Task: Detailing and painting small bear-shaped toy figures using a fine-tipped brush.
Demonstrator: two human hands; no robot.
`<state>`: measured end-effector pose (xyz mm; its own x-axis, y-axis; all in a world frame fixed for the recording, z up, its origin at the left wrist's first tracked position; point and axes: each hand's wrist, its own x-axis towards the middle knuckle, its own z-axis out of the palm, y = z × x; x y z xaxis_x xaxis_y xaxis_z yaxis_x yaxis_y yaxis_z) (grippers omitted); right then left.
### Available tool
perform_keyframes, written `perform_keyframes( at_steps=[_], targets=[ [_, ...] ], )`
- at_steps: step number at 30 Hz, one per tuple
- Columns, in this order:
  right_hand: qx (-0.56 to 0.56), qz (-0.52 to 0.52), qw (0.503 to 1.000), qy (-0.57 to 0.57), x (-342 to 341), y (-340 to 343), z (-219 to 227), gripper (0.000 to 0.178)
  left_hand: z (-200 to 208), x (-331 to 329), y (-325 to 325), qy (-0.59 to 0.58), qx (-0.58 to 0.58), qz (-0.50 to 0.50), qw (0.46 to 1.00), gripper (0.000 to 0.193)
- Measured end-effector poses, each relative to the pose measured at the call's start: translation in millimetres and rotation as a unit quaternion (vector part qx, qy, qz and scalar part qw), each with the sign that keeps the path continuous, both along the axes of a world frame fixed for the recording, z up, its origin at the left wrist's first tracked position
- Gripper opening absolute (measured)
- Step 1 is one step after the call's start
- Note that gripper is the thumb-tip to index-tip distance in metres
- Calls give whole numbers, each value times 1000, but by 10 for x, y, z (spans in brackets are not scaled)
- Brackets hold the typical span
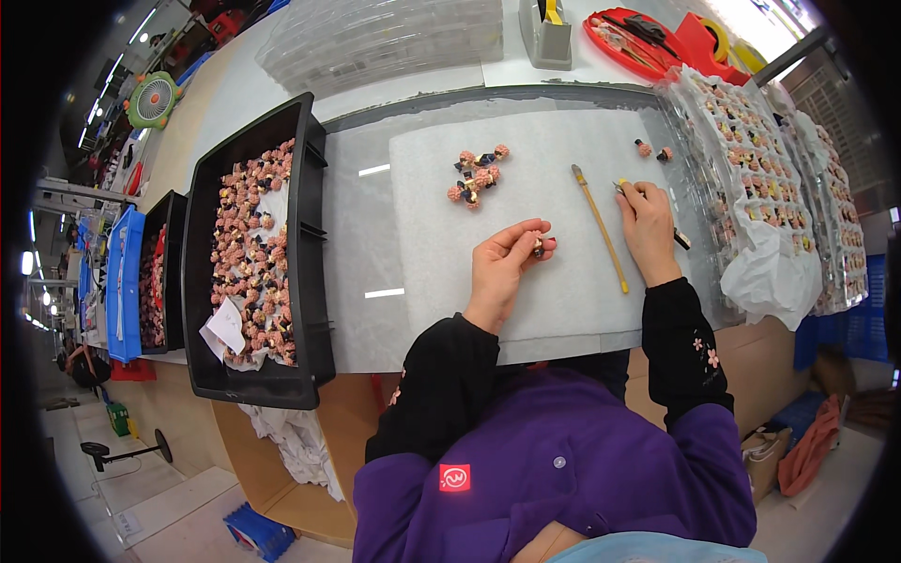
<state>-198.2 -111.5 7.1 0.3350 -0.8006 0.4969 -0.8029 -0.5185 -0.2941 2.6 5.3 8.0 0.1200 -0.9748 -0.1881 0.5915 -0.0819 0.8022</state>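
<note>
My left hand [502,272] pinches a small figurine [538,248] with pink and dark parts between thumb and fingers, above a white sheet [441,281]. On the right, my right hand [648,230] is closed on a small tool with a yellowish tip [619,186]; most of it is hidden by the fingers. A black piece [681,240] shows by the wrist side of that hand, and I cannot tell whether it belongs to the same tool. Between my hands lies a thin brush [601,228]. Several pink-and-black figurines [476,176] lie in a cluster beyond my left hand.
Two small pink-and-dark pieces [654,150] lie at the far right. A black crate [312,253] full of figurines stands left. Stacked clear trays [741,159] of figurines line the right side. At the back are clear plastic trays [375,42], a tape dispenser [546,38] and a red dish [633,42].
</note>
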Motion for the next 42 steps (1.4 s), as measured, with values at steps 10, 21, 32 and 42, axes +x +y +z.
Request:
perform_keyframes(
  at_steps=[10,21,32,42],
  targets=[
    [-13,15,999,-34,-2,10,20,17,20,-35,-17,55,14,19,998,33],
    [12,103,984,-144,320,363,307,15,-11,-31,-1,-44,-13,24,999,39],
    [69,193,967,-151,518,620,339,18,-29,-29,-13,-1,-23,48,999,32],
    [7,212,971,-112,486,495,369,18,-19,-14,-13,-21,-30,78,996,30]
  ],
)
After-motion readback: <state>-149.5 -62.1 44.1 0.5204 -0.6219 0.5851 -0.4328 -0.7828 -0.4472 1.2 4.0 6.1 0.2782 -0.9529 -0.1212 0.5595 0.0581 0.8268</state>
